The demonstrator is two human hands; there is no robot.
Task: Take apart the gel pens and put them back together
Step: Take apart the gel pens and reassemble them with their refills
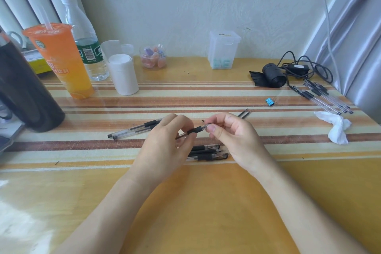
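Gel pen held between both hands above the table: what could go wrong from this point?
1. The gel pen is pinched by the left hand at its black grip and by the right hand at its tip end; a freed small part could drop onto the busy striped tablecloth and be hard to spot.
2. The loose refills beyond the right hand could be knocked and roll.
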